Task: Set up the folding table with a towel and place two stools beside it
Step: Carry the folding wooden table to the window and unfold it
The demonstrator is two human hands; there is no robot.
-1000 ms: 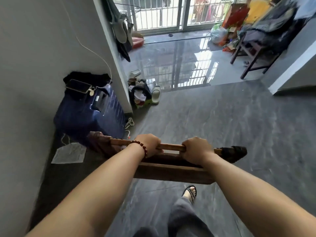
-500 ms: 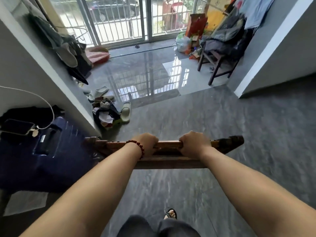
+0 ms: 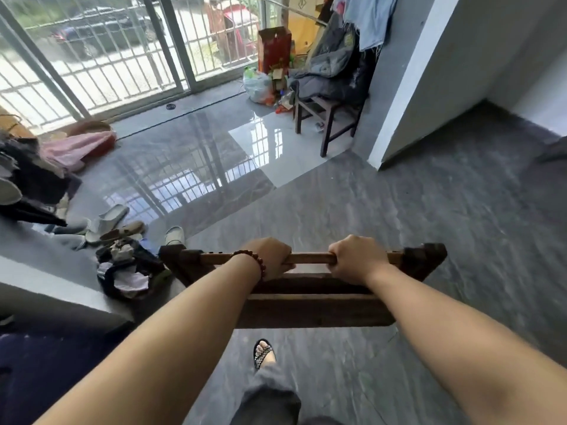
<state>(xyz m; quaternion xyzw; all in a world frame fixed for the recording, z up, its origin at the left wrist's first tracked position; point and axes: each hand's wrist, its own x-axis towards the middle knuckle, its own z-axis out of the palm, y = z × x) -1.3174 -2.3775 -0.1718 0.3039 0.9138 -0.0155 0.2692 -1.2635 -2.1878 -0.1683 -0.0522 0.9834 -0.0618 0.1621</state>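
I carry a folded dark wooden table (image 3: 313, 308) in front of me, held off the grey floor. Its top rail is a lighter wooden bar (image 3: 310, 258) between two dark end pieces. My left hand (image 3: 270, 256), with a bead bracelet on the wrist, grips the bar left of its middle. My right hand (image 3: 357, 260) grips the bar right of its middle. A dark wooden stool (image 3: 326, 118) stands far ahead by the white wall corner, with dark clothes piled on it. No towel shows.
Slippers (image 3: 110, 220) and a black bag of rubbish (image 3: 129, 274) lie on the floor at left. A dark blue suitcase (image 3: 46, 372) fills the lower left. Bags and boxes (image 3: 264, 84) sit by the barred glass doors. A white wall corner (image 3: 408, 96) juts in at right.
I have walked forward and turned right with the table. The suitcase slid to the lower left edge, and the doors and stool came closer. Both hands kept their grip.
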